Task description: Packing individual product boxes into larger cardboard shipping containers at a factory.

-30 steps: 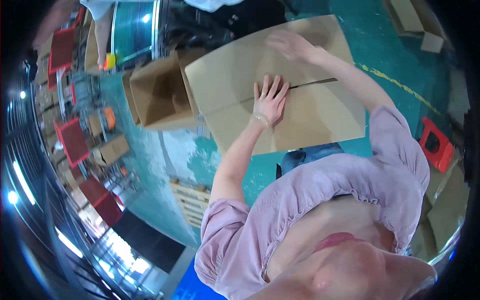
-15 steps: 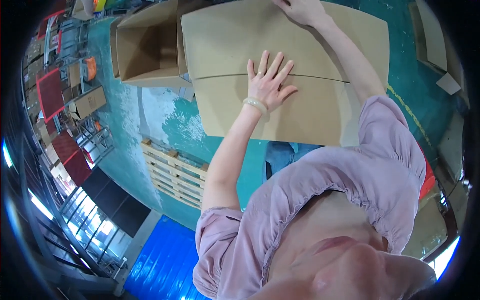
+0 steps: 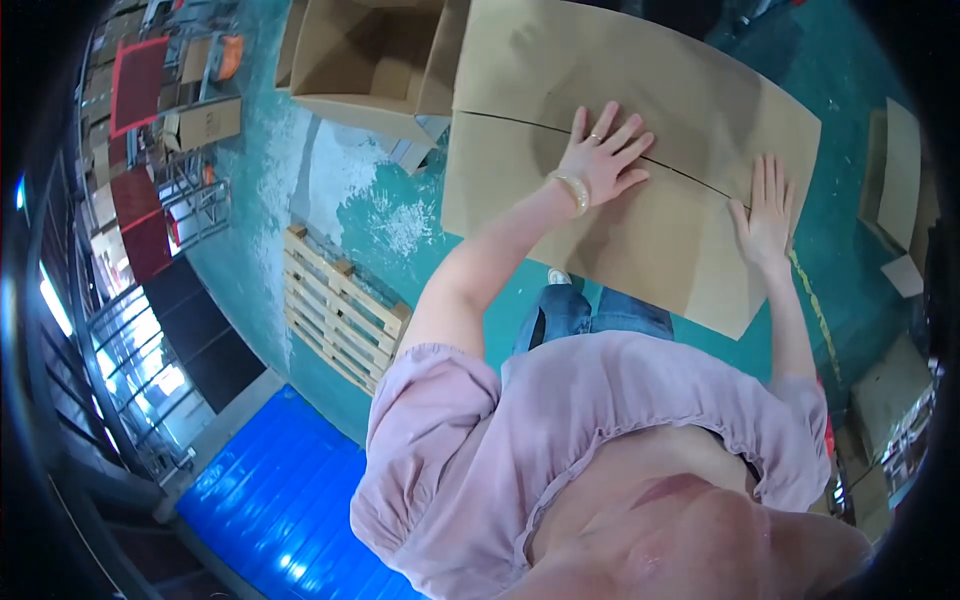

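Note:
A large brown cardboard box [image 3: 520, 185] lies in front of me, its two top flaps meeting along a dark seam. Across that seam, near the middle, my left hand [image 3: 602, 165] rests flat with its fingers spread; a ring and a pale bracelet are on it. My right hand [image 3: 767, 222] is laid on the box near its right edge, by the seam's right end, fingers stretched out and pointing away from me. Neither hand holds anything. The box's contents are hidden beneath the flaps.
An open cardboard box [image 3: 350, 105] stands just left at the far side. A wooden pallet [image 3: 345, 305] lies on the green floor [image 3: 390, 270] to the left. More cardboard [image 3: 897, 185] is at the far right, and racks with red panels [image 3: 137, 90] line the left. A blue sheet [image 3: 280, 510] covers the lower left.
My right hand has come from the box's far edge back to its right side, near the seam. My left hand stays flat on the seam. The view has shifted and turned.

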Motion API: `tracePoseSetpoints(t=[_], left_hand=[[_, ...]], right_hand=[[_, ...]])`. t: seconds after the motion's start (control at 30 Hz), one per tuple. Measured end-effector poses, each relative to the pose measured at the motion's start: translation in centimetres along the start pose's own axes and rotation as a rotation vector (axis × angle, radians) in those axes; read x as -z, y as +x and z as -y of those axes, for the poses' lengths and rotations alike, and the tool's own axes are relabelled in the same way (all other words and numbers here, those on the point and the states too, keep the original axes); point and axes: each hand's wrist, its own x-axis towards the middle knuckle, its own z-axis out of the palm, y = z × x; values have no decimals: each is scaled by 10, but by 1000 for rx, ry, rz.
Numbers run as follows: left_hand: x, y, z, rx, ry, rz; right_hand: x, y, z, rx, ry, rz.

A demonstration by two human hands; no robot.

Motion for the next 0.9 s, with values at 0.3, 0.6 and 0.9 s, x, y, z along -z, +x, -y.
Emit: tracePoseSetpoints(t=[0.3, 0.6, 0.9], left_hand=[[31, -42, 57, 126, 43, 22], [20, -59, 69, 124, -95, -56], [30, -74, 73, 59, -152, -238]], right_hand=[[4, -21, -26, -2, -3, -100], [3, -84, -35, 20, 83, -123], [-18, -94, -29, -30, -148, -148]])
